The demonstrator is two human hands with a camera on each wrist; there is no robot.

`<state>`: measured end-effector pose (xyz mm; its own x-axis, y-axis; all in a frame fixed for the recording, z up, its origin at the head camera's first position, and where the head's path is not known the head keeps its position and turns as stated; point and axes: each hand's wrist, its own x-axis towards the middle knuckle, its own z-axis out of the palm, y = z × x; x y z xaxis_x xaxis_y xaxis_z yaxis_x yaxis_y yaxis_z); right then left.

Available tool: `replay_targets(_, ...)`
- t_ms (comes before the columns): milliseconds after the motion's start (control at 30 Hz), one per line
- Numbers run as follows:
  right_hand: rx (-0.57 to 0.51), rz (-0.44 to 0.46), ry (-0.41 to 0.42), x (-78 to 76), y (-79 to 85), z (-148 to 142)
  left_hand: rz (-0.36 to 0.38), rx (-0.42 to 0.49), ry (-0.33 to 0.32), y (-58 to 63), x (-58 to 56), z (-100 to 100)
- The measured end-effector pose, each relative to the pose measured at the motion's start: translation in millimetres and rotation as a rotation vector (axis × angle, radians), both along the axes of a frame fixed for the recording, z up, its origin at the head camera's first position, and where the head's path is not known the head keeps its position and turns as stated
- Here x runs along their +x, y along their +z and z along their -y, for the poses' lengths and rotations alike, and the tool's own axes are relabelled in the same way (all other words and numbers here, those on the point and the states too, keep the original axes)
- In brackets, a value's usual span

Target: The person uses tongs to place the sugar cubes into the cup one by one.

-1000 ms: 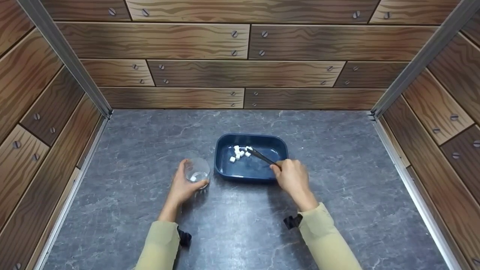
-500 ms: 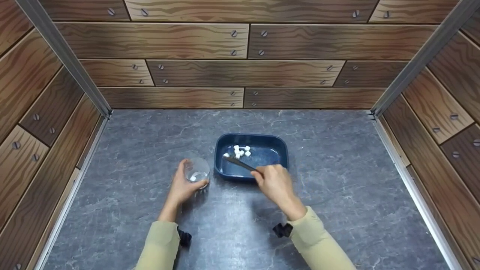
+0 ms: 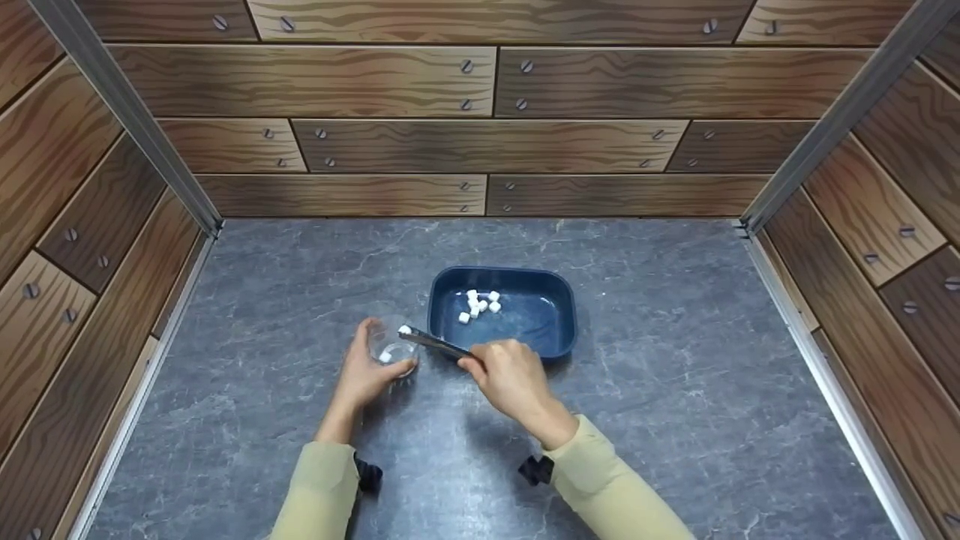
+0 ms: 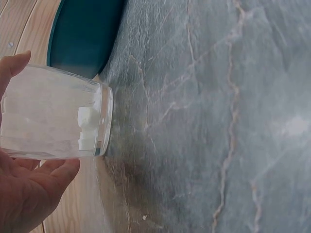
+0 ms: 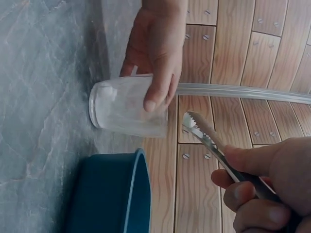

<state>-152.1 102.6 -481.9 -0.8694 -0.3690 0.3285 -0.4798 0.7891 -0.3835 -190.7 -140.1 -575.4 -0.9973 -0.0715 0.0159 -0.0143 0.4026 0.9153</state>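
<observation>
My left hand (image 3: 364,373) grips a clear glass (image 4: 48,111) that stands upright on the surface, left of the dish. White cubes (image 4: 87,121) lie at the bottom of the glass. My right hand (image 3: 512,377) holds metal tongs (image 5: 214,143) with serrated tips, and a single white cube (image 5: 189,120) is pinched between those tips. In the head view the tong tips overlap the glass's mouth; in the right wrist view they are just above its rim. Several more white cubes (image 3: 474,306) lie in the left half of the blue dish (image 3: 559,282).
The grey marble-patterned surface (image 3: 675,360) reaches to wood-patterned walls (image 3: 480,146) at the back and both sides. Metal rails (image 3: 829,420) run along the side edges. The blue dish's wall (image 5: 104,194) stands close to the glass.
My right hand has carried the tongs and a cube leftward, out of the blue dish and over to the glass. The left hand and glass have stayed in place.
</observation>
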Motion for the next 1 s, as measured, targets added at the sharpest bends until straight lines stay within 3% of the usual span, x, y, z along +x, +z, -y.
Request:
replay_targets(300,-0.057,0.021,-0.044,-2.9,0.0,-10.8,-0.022,-0.010,-0.005,2.2,-0.4,1.9)
replay_targets(567,-0.106,0.091,-0.124,-7.1,-1.9,-31.7,-0.020,-0.040,0.051,0.1,0.4,1.1)
replay_targets(1000,-0.057,0.128,-0.268,-17.4,-10.5,-62.7,-0.021,0.010,0.089,-1.6,1.0,-4.3)
